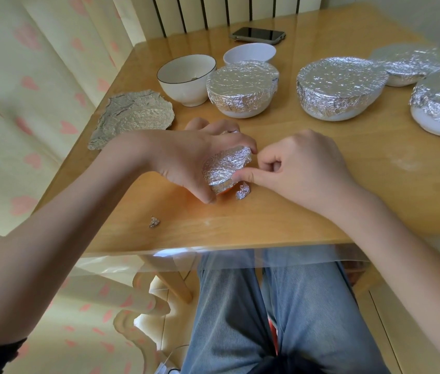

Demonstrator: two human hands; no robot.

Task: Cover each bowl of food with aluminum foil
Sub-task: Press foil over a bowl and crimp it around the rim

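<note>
A crumpled foil sheet (135,114) is lying at the bench's (321,190) left edge. The left hand (186,157) is curling its fingers round a small foil-covered orange bowl (224,168) near the front edge, while the right hand (302,168) is pinching that foil's rim. Four foil-covered bowls (243,87) are sitting behind

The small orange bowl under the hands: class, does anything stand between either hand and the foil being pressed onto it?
Nothing visible does. The left hand already grips the foil-covered orange bowl, and the right hand touches its foil edge.
</note>
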